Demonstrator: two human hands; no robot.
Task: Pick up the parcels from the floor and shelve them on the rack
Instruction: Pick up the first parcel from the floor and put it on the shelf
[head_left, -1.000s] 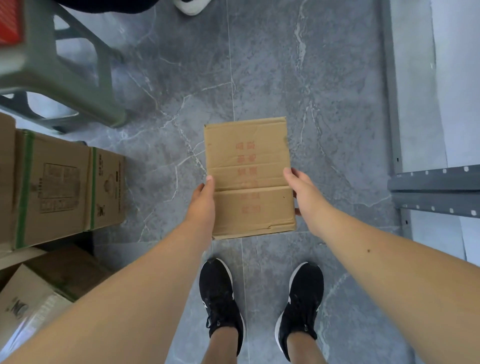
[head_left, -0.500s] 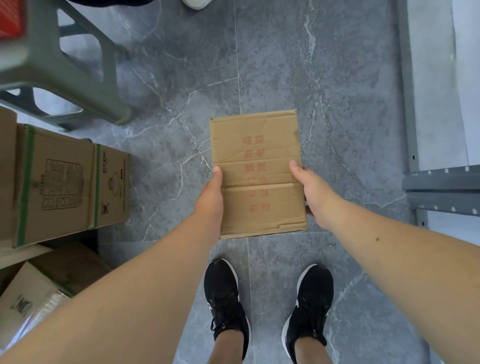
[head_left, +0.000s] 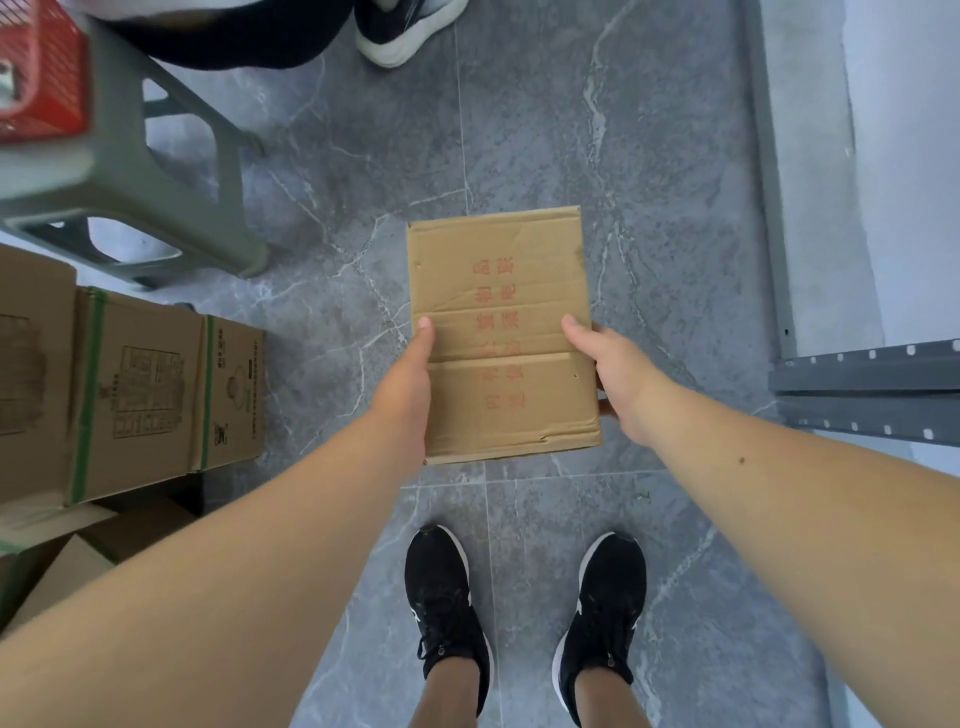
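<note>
Cardboard parcel, flat, brown, rectangular, red printed characters on top (head_left: 501, 332): held above the grey marbled tile floor (head_left: 649, 218), ahead of two black trainers (head_left: 524, 603). Left hand (head_left: 408, 387): closed on the parcel's left edge, thumb on top. Right hand (head_left: 615, 376): closed on the right edge, thumb on top, fingers underneath. Grey metal rack (head_left: 867, 389): to the right, near the parcel but apart from it. Stacked brown cartons with green tape (head_left: 130, 400): left side. Grey-green plastic stool (head_left: 130, 171): far left, carrying a red mesh basket (head_left: 39, 73). Another person's dark shoe (head_left: 405, 26): far edge.
</note>
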